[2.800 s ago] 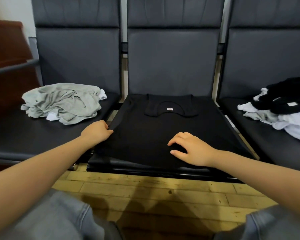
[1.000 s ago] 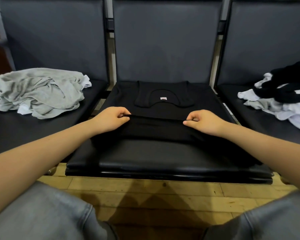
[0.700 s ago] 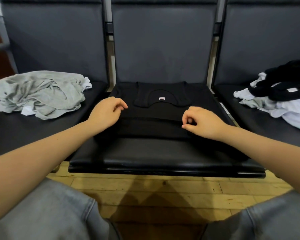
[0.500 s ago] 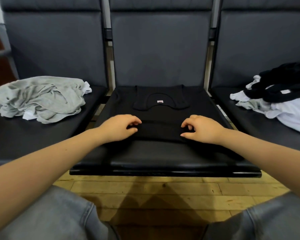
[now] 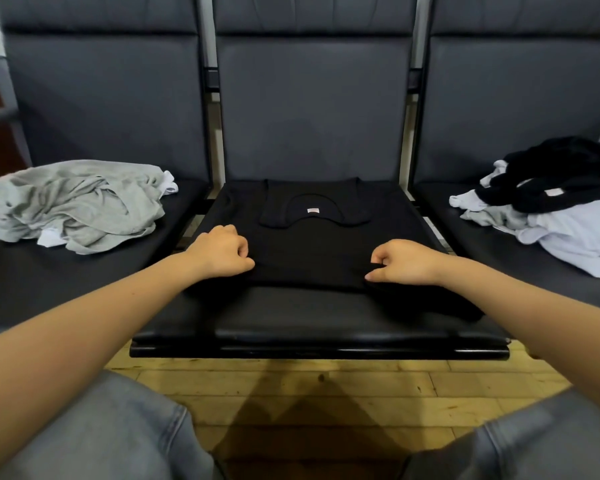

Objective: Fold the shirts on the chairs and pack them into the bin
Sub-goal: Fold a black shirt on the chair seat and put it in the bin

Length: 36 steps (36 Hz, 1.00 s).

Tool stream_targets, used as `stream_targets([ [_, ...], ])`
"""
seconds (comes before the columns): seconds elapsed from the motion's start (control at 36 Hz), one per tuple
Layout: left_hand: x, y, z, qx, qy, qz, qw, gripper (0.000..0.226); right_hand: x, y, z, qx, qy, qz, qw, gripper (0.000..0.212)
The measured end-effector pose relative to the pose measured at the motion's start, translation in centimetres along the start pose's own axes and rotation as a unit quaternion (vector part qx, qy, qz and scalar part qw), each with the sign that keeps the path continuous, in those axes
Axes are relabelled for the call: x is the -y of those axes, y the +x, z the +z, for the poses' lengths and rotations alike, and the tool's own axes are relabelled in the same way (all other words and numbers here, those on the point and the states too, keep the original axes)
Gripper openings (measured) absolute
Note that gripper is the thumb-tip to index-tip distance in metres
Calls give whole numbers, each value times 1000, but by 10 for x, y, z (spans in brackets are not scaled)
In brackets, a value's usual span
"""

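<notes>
- Knees in grey jeans sat nearest the camera, over a wood floor in front of the middle seat.
- Both bare forearms reached forward over the middle seat's front edge.
- Black shirt lay flat on the middle seat, partly folded, its near edge drawn back from the seat front.
- Left hand was curled, pinching the shirt's near fold at its left end.
- Right hand was curled too, thumb and fingers pinching the same fold at its right end.
- Collar with a small white label lay toward the back of the middle seat, near the backrest.
- Grey pile of crumpled shirts sat on the seat left of the middle seat.
- Mixed pile of black, white and grey shirts sat on the seat right of the middle seat.
- No bin showed in this view.
</notes>
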<state>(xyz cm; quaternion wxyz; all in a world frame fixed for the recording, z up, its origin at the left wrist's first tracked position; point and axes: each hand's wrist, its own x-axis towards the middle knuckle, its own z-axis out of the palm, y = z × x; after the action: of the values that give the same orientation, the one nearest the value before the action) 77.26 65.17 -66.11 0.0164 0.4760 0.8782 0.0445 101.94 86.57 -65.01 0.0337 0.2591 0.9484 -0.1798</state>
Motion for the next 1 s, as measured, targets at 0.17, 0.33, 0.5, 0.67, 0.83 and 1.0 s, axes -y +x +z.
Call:
stream_targets([
  [0.17,9,-1,-1,4,-57,18,998,25,-10,-1,-5,-110,87,10,990,25],
  [0.33,16,-1,0,-16,-41,6,999,46,-19,11,11,-127,-29,67,989,21],
  [0.5,22,-3,-2,-36,-42,-49,997,24,-16,10,18,-160,-132,51,977,36],
  [0.67,22,-9,-9,25,-46,-56,997,29,-24,-1,4,-73,-85,60,992,46],
  [0.83,24,-15,-8,-78,-168,-75,980,20,-33,-13,-7,-30,-36,42,998,24],
  [1.0,21,-18,-14,-157,-409,-144,887,23,-34,-16,-8,-133,65,47,988,16],
])
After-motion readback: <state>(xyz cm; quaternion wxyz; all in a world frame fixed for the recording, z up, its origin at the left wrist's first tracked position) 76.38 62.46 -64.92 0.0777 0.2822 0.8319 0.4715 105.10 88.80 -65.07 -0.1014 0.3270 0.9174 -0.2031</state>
